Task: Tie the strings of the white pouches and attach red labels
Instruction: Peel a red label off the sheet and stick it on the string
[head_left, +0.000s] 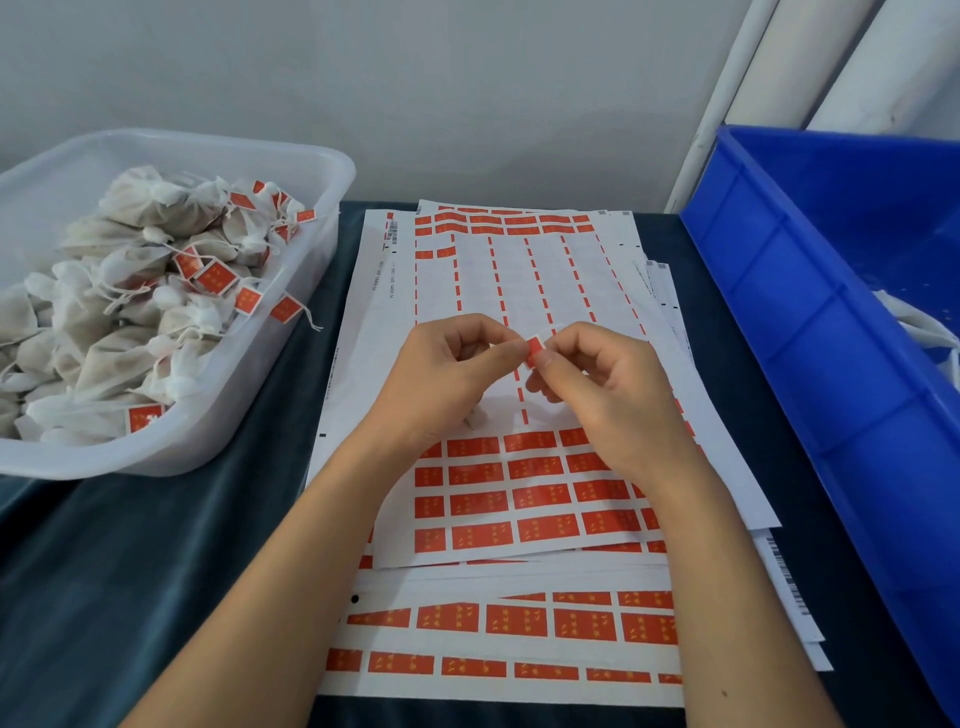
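A person's two hands meet above a stack of label sheets (519, 499) spread on a dark-covered table (130, 561), a single red label (533, 352) caught between them. The left hand (441, 371) has its fingers curled inward, thumb and forefinger reaching to the label's left edge; the right hand (602, 384) pinches the same label from the other side, its remaining fingers folded loosely beneath. A thin pale string seems to run from the label over the right hand's fingertips, though it is too faint to trace. Something small and whitish shows under the left palm — whether a pouch hangs there cannot be told.

The top sheet is largely stripped through its middle, with only red slivers marking the columns, while full rows of red labels remain along its near part and a few at its far edge. More sheets fan out underneath toward the viewer.

At left, a translucent white tub (291, 322) holds a heap of white pouches (130, 291), necks cinched, many carrying red labels on their strings — several tags dangle near the tub's right wall. At right stands a blue plastic crate (810, 332), a glimpse of white material showing inside at the frame's edge.
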